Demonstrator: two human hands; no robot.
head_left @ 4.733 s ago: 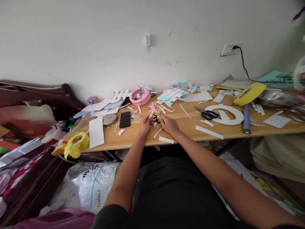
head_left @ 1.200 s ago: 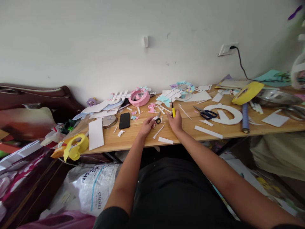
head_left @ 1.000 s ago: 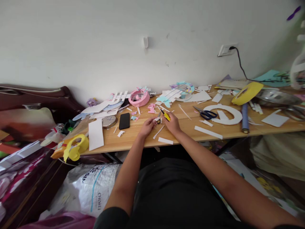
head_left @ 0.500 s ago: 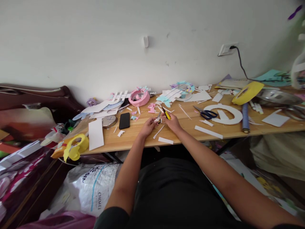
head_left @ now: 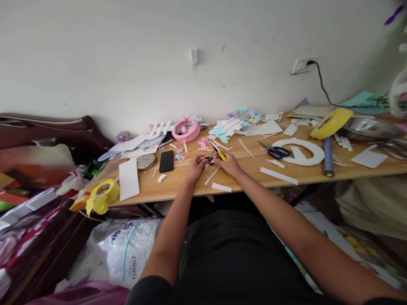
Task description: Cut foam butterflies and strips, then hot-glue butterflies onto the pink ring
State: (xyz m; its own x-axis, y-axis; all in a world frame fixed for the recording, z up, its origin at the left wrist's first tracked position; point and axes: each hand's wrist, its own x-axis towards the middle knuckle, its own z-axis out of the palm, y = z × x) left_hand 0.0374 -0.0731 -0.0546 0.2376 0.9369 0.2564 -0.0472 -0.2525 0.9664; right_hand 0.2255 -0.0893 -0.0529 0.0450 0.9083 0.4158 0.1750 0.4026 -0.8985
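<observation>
My right hand point(head_left: 231, 165) is closed around a yellow and black utility knife point(head_left: 221, 156), its blade pointing away from me and to the left. My left hand point(head_left: 195, 167) is closed too, fingertips pinched together over the table; what they hold is too small to make out. Between the two hands is a small pair of scissors point(head_left: 210, 160) with dark handles, partly covered by fingers. A thin white strip point(head_left: 212, 176) and a short white rectangle point(head_left: 221, 187) lie just in front of the hands. Beyond them sits a pink cut-out point(head_left: 202, 143).
On the wooden table point(head_left: 178, 186) are a black phone point(head_left: 166, 161), a round tin point(head_left: 146, 162) and a white card point(head_left: 129, 178) to the left. Dark-handled scissors point(head_left: 278, 152), a white ring point(head_left: 314, 153) and a blue roll point(head_left: 328, 156) lie right. A pink ring point(head_left: 187, 134) stands behind.
The knife has shifted slightly left and its blade tip now points further left. A small white piece at my left fingertips shows less now. Both hands stay close together.
</observation>
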